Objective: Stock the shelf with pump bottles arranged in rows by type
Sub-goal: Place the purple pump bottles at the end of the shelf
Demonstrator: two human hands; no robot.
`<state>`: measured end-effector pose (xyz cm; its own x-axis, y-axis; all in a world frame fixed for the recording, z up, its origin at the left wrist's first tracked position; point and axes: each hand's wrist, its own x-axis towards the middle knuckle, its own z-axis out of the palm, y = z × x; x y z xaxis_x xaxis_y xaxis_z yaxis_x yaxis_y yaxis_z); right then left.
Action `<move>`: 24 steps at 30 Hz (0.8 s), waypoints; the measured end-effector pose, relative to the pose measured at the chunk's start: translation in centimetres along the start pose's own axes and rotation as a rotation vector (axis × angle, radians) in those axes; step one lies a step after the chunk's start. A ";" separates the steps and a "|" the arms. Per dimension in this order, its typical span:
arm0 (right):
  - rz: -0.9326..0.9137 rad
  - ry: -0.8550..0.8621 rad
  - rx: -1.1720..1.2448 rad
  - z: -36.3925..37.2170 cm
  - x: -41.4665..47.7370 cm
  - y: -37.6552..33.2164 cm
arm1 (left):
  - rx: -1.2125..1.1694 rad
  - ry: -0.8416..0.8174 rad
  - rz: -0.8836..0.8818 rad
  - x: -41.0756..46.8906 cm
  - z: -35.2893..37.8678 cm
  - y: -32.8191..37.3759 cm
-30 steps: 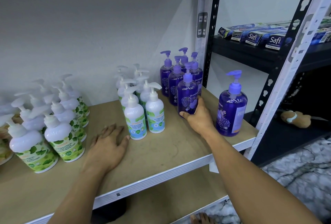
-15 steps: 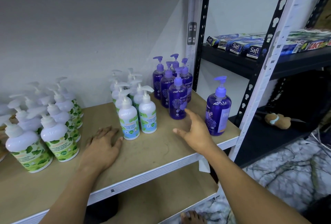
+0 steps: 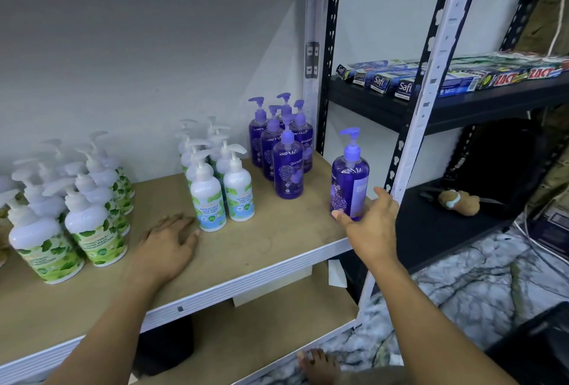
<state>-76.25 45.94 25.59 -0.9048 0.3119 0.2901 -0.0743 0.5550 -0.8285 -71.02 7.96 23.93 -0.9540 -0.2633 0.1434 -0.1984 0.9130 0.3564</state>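
Observation:
A lone purple pump bottle [image 3: 350, 178] stands near the right front corner of the wooden shelf [image 3: 271, 246]. My right hand [image 3: 371, 224] is spread around its base, thumb and fingers straight, just touching it. Several more purple bottles [image 3: 283, 150] stand in rows at the back right. White bottles with blue-green labels [image 3: 215, 187] form rows in the middle. White bottles with green leaf labels [image 3: 70, 209] fill the left. My left hand [image 3: 167, 243] lies flat on the shelf board in front of the white bottles.
A white upright post [image 3: 431, 92] rises just right of the lone bottle. Behind it, a black shelf [image 3: 462, 104] carries toothpaste boxes. A brown soft toy [image 3: 458, 201] lies on a lower black shelf. A bare foot [image 3: 320, 364] stands on the marble floor.
My right hand let go of the purple bottle in the front of the rows and moved right to the lone purple bottle. The left hand stayed flat on the shelf.

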 end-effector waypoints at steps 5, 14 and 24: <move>-0.069 0.004 0.025 2.7 2.3 -0.1 | -0.036 0.023 -0.028 0.4 0.3 -0.5; -0.098 -0.103 0.117 5.7 7.1 -0.5 | -0.050 0.054 -0.055 1.6 1.1 -1.3; -0.128 -0.128 0.159 8.7 10.7 -0.3 | -0.029 0.065 -0.036 2.3 1.4 -1.8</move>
<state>-89.52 42.42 24.77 -0.9289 0.1409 0.3425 -0.2474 0.4523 -0.8569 -73.14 6.19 22.28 -0.9296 -0.3165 0.1889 -0.2251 0.8933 0.3890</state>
